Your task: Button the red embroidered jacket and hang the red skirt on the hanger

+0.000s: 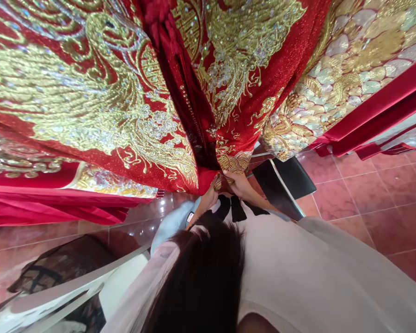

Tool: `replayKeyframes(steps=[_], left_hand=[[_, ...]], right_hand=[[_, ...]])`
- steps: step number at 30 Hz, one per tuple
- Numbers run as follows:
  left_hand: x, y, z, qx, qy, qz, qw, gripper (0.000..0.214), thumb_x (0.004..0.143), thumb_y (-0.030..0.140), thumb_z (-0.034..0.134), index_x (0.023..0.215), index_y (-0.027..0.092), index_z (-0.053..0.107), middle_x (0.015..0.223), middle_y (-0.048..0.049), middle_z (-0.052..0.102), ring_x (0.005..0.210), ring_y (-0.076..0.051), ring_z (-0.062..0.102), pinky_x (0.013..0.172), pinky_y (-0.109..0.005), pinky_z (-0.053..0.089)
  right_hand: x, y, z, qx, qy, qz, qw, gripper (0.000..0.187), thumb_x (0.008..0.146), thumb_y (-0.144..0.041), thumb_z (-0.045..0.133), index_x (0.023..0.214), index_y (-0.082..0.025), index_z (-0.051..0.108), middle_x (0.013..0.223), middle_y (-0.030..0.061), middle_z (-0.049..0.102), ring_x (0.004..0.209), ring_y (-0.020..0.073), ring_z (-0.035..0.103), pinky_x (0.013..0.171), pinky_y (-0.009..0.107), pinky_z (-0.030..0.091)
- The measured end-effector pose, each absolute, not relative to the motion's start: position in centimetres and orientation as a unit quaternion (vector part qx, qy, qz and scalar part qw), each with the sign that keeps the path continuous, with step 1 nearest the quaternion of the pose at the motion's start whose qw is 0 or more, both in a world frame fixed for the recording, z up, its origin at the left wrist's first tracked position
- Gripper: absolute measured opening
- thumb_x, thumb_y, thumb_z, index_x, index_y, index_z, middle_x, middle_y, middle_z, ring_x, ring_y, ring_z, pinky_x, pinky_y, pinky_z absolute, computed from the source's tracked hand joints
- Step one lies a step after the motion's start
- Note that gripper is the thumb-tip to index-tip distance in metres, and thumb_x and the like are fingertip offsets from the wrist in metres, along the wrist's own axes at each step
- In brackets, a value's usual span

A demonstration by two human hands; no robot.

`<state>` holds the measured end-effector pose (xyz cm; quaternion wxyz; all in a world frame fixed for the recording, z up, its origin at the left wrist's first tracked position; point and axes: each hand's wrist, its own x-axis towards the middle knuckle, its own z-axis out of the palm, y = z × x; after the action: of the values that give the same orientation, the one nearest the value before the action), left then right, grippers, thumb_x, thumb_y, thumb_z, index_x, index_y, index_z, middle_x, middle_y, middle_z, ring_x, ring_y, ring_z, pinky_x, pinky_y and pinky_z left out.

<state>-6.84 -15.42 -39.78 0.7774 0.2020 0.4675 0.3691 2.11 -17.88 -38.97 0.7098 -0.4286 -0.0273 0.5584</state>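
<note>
Dark hair point(204, 277) falls over my white top point(291, 259). With fingers closed, my left hand point(209, 199) and right hand point(240, 183) grip the red embroidered garment point(138, 101) at its bottom edge, just before my chest.

Reddish tiled floor point(384, 203), pale-grouted, at three o'clock; black furniture point(301, 178) nearer centre, same direction. White furniture point(125, 275) at eight o'clock, light glints point(162, 203) closer in.

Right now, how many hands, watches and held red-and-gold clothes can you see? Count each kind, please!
Hands: 2, the left hand and the right hand
Watches: 1, the watch on the left wrist
Held clothes: 1, the red-and-gold garment
Total: 4
</note>
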Motion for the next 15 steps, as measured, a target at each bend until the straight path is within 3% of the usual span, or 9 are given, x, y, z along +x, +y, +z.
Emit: replayKeyframes(steps=[10,15], left_hand=[[-7.10,-15.30,-40.09,0.223,0.462,0.396,0.761,0.004,0.075,0.021,0.069,0.079,0.021,0.070,0.088,-0.0040,0.072,0.095,-0.022,0.067,0.102,-0.041,0.047],[-7.15,-15.18,-40.10,0.228,0.464,0.393,0.761,0.006,0.072,0.021,0.071,0.078,0.022,0.071,0.095,-0.0047,0.072,0.108,-0.026,0.063,0.105,-0.046,0.044]], right_hand=[[2.24,-18.04,-38.85,-0.469,-0.023,0.539,0.699,0.053,0.053,-0.021,0.081,0.103,-0.018,0.061,0.084,0.0004,0.068,0.083,0.0164,0.065,0.082,0.032,0.053],[2.12,-18.01,-38.47,-0.474,-0.025,0.530,0.703,0.059,0.048,-0.022,0.083,0.103,-0.019,0.062,0.087,0.0016,0.069,0.085,0.0184,0.065,0.083,0.035,0.054]])
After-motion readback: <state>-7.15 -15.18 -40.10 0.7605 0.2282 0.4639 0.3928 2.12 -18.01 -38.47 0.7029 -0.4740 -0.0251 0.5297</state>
